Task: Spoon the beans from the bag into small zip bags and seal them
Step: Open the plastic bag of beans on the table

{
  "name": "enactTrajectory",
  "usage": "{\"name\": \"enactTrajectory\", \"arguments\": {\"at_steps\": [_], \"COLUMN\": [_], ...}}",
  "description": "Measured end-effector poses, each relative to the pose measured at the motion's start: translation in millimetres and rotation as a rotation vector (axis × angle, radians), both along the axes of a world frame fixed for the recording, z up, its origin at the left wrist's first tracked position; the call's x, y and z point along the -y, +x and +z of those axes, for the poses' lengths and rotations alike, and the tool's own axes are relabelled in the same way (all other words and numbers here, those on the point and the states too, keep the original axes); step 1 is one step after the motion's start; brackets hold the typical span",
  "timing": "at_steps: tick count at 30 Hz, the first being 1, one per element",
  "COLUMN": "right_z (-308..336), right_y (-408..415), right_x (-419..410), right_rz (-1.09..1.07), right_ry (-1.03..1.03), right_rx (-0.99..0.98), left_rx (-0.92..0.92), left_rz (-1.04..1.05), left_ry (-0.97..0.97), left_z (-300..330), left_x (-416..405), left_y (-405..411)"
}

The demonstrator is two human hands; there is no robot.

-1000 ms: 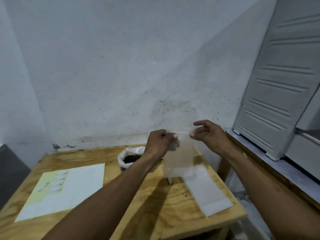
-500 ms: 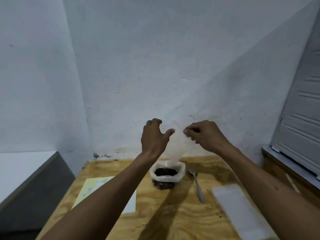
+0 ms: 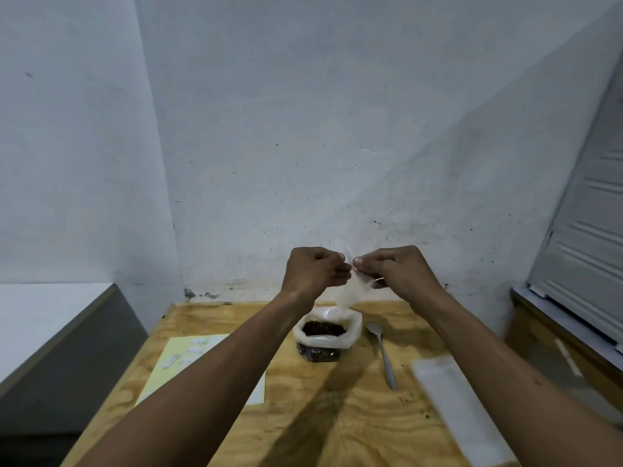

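You hold one small zip bag (image 3: pixel 350 291) in the air directly above the bean bag (image 3: pixel 325 333), which stands open-mouthed on the worktop (image 3: pixel 337 416) near its far edge. Your left hand (image 3: pixel 315 273) and right hand (image 3: pixel 394 271) each pinch the zip bag's top edge, fingers curled, thumbs nearly meeting over its mouth; the film is thin and blurred, so whether the mouth is parted yet cannot be told. The zip bag hangs with its long axis roughly vertical, lower end tilted slightly towards your left hand and ending just above the bean bag's rolled rim. The spoon (image 3: pixel 381 352) lies just right of the bean bag, bowl towards the wall, handle towards you. It lies below your right hand, so that hand looks better placed to take it while the left keeps the zip bag. Judgement: the step in hand is opening the mouth; no beans show in the zip bag. A pale stack of flat bags (image 3: pixel 458 409) lies further right of the spoon; a label sheet (image 3: pixel 188 362) lies left of the bean bag.
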State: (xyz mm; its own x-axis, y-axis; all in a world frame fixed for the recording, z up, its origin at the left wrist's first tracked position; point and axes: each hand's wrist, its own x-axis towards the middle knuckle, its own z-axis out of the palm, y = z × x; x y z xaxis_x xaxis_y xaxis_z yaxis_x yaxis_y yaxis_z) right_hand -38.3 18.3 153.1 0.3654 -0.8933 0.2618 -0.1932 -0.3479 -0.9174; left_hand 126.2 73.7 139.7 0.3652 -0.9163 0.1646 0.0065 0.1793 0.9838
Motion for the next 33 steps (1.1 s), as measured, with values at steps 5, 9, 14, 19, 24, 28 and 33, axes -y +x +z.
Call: {"name": "enactTrajectory", "arguments": {"at_steps": [5,9,14,19,24,28,33], "right_z": [-0.5,-0.3,-2.1,-14.6,-27.4,-23.2,-14.4], "right_y": [-0.2,1.0,5.0,10.6,16.7,7.6,-1.1], "right_x": [-3.8,-3.7,-4.4,-2.4,-4.8,2.9,1.6], "right_rz": [0.024,0.013,-0.047,-0.220,-0.381,-0.392,-0.124], "right_ry": [0.028,0.036,0.133,-0.136,-0.384,-0.429,-0.216], "right_rx": [-0.011,-0.035,0.011,-0.191,-0.366,-0.435,-0.447], "left_rx": [-0.068,-0.036,-0.006,0.130,0.553,0.747,0.613], "left_rz": [-0.049,-0.067,-0.028,-0.003,0.141,0.143,0.050], "left_ry": [-0.008,-0.026,-0.021,0.016,0.065,0.108,0.123], "left_z": [-2.7,-5.3,-5.2,-3.0,-0.6,-5.4,6.1], "left_x": [-0.8,0.7,5.0,8.0,9.6,2.1,-2.1], "left_y": [-4.0,-2.9,-0.9,-2.9,-8.1,-17.0,-6.9]}}
